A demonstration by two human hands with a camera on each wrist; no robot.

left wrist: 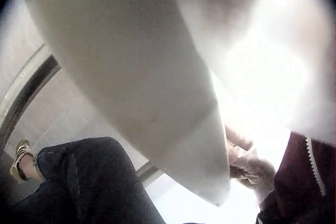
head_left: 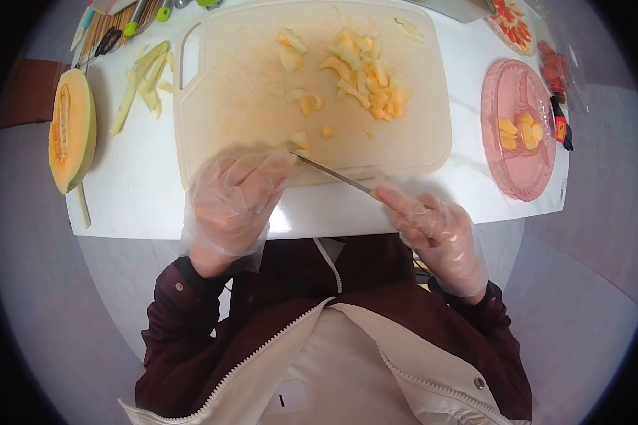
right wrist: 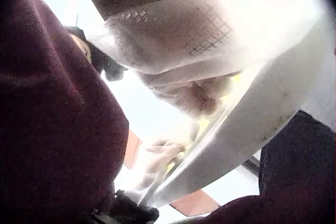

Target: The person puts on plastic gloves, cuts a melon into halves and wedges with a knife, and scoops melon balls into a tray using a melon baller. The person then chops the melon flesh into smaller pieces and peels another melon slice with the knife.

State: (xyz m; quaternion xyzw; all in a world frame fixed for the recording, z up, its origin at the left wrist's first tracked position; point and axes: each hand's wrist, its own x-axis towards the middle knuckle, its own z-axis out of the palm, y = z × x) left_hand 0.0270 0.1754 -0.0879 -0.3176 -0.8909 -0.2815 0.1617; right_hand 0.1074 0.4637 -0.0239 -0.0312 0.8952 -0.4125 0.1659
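My right hand (head_left: 436, 230), in a clear plastic glove, grips a small knife (head_left: 337, 173) whose blade points left across the cutting board's near edge. My left hand (head_left: 234, 195), gloved too, has its fingers curled at the knife tip and pinches a small piece of melon, mostly hidden by the fingers. Right beyond those fingertips lies a cut melon piece (head_left: 300, 139) on the white cutting board (head_left: 234, 92). A heap of orange melon chunks (head_left: 376, 85) covers the board's far right part. In the right wrist view the gloved left hand (right wrist: 157, 158) shows beyond the right one.
At left stand a melon half (head_left: 81, 134) with seeds and a pile of peel strips (head_left: 145, 81). A pink divided plate (head_left: 500, 170) with melon pieces is at right, another fruit plate (head_left: 510, 28) behind it. Utensils (head_left: 131, 25) lie at the back left.
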